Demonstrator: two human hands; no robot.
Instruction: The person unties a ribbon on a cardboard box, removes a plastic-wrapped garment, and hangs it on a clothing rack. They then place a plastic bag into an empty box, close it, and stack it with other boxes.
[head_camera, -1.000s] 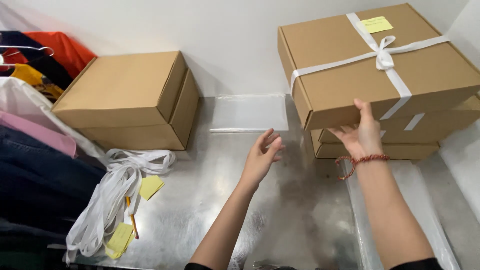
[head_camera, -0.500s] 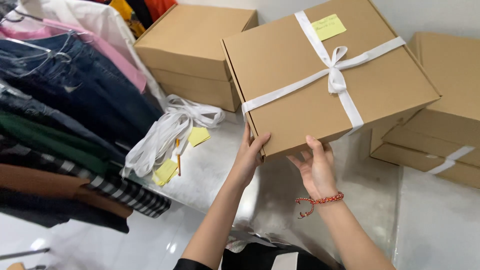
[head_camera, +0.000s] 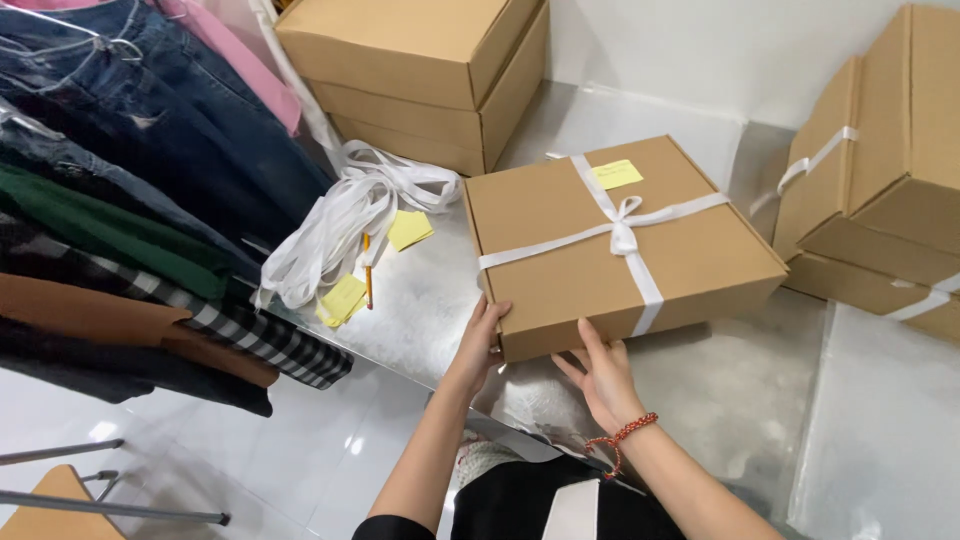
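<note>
A flat brown cardboard box (head_camera: 620, 245), tied crosswise with a white ribbon (head_camera: 625, 235) knotted in a bow on its lid and bearing a small yellow note (head_camera: 617, 174) near the far edge, sits on a shiny metal table (head_camera: 720, 390) close to the near edge. The left hand (head_camera: 478, 345) grips the box at its near left corner, thumb on the lid's edge and fingers against the front wall. The right hand (head_camera: 600, 375), with a red bead bracelet (head_camera: 622, 440) at the wrist, presses open fingers against the lower front wall; whether they curl under the box is hard to tell from this angle. Just left of the box lie a heap of loose white ribbon (head_camera: 350, 215), yellow notes (head_camera: 343, 298) and a pencil (head_camera: 367, 272). Behind them stands a taller plain cardboard box (head_camera: 425, 70). To the right, well apart, sits a stack of ribboned boxes (head_camera: 880, 190). Along the left hangs a row of clothes (head_camera: 130, 200) on a rack, over a white floor (head_camera: 300, 460).
</note>
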